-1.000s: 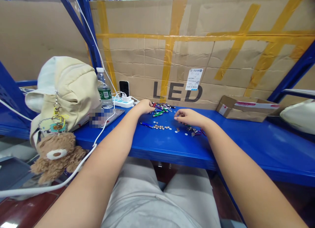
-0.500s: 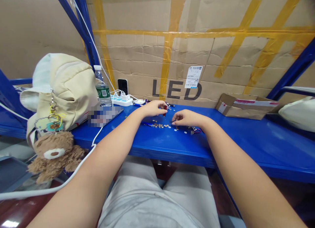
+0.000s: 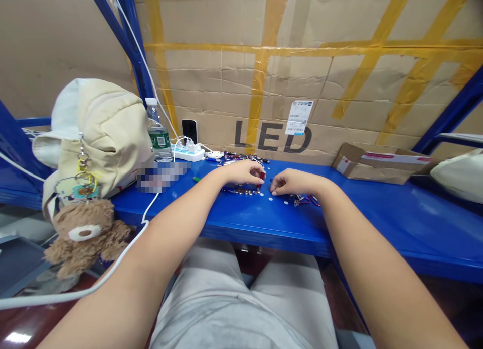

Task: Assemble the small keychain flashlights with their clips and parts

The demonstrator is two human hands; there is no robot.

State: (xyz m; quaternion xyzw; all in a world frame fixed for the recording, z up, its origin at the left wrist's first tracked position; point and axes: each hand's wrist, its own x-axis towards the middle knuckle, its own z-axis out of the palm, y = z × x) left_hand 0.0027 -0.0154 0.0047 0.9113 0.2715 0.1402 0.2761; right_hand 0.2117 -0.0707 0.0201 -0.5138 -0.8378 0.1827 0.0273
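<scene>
- Left hand [image 3: 241,172]: was closed in a pinch on a red mini torch [image 3: 260,177], thumb and fingers round its upper end. 1 second before, this hand lay further back, in the heap of coloured mini torches [image 3: 241,157]; it had since drawn toward the body with 1 piece taken out.
- Red mini torch: was held nearly upright just above the blue shelf [image 3: 377,213], over the far end of the row of silver discs [image 3: 244,191], close to the right hand's fingertips.
- Right hand [image 3: 294,182]: was palm down, fingers curled, thumb and fingertips drawn together at the shelf surface. Whether a disc sat between them was too small to tell. It had barely shifted in that second.
- Change, read as a judgement: the 2 hands had come together over the discs, so the picking-out looked finished and the piece was placed within reach of both hands.
- Key rings with red loops [image 3: 305,200]: lay loose on the shelf just beside the right wrist.
- Surroundings on the left: power strip [image 3: 186,153], water bottle [image 3: 158,133], beige backpack [image 3: 105,127] with teddy bear [image 3: 86,233] hanging from it.
- Surroundings on the right: small cardboard box [image 3: 377,164], well apart from both hands.
</scene>
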